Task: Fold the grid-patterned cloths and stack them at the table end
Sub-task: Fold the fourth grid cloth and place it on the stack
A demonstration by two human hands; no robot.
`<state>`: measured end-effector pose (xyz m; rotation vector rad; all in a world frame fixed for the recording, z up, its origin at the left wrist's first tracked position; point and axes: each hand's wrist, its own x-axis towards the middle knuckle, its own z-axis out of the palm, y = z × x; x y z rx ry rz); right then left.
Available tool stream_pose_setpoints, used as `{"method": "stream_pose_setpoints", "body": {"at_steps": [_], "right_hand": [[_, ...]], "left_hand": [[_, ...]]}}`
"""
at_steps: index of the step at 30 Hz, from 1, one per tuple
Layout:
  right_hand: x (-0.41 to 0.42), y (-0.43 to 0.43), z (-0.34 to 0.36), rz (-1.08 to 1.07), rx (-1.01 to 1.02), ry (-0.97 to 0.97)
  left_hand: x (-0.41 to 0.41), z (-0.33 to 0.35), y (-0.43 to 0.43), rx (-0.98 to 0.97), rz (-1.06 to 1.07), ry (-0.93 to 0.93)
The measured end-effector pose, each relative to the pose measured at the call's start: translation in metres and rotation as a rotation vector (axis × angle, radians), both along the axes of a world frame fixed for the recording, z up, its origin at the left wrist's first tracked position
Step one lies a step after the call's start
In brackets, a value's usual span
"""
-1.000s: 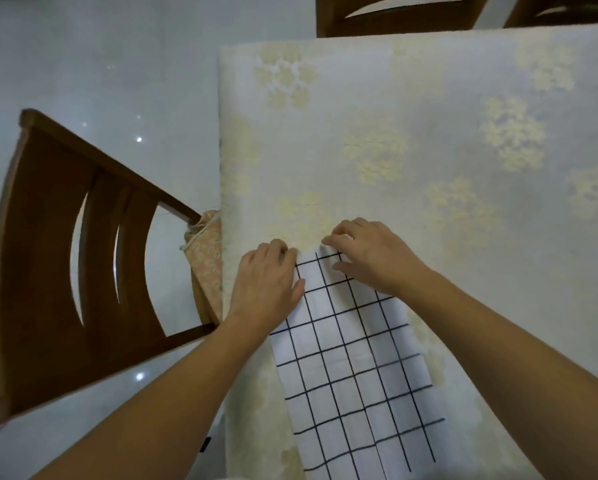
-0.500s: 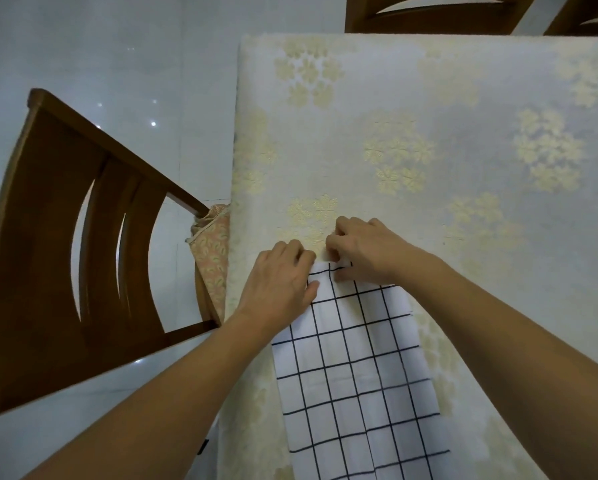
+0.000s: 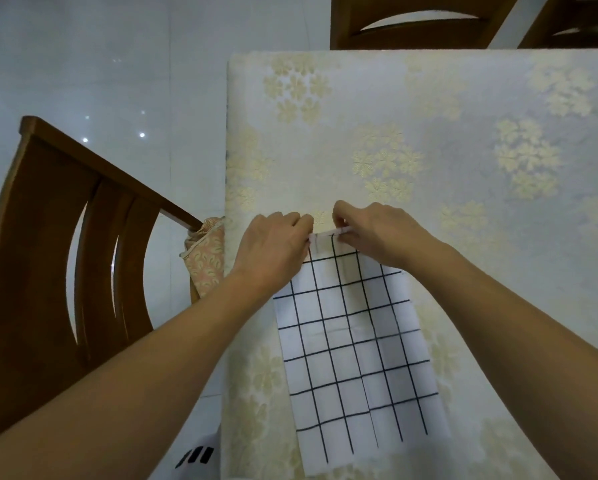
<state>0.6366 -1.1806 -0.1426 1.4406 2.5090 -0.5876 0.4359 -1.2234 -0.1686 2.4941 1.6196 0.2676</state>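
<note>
One chair stands left of the counter; my left hand and right hand pinch the cloth by its far edge.

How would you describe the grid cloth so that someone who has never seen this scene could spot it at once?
Start at the cream, flowered table and go to its left side, near the chair. There lies the cloth, a long strip whose far end the left hand and right hand hold. It alone is white with black grid lines.
</note>
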Motion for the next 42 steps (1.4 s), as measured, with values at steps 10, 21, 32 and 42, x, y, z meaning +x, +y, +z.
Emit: {"method": "stream_pose_setpoints", "body": {"at_steps": [10, 21, 32, 42], "right_hand": [[0.044, -0.069, 0.059, 0.051, 0.102, -0.022], [0.097, -0.230, 0.026, 0.003, 0.489, 0.276], [0.088, -0.332, -0.056, -0.094, 0.446, 0.269], [0.070, -0.339, -0.068, -0.262, 0.339, 0.306]], "left_hand": [[0.009, 0.066, -0.060, 0.065, -0.177, -0.031], [0.015, 0.056, -0.181, 0.152, -0.569, -0.285], [-0.005, -0.019, -0.239, -0.044, -0.777, -0.207], [0.004, -0.029, -0.231, -0.051, -0.586, -0.237]]}}
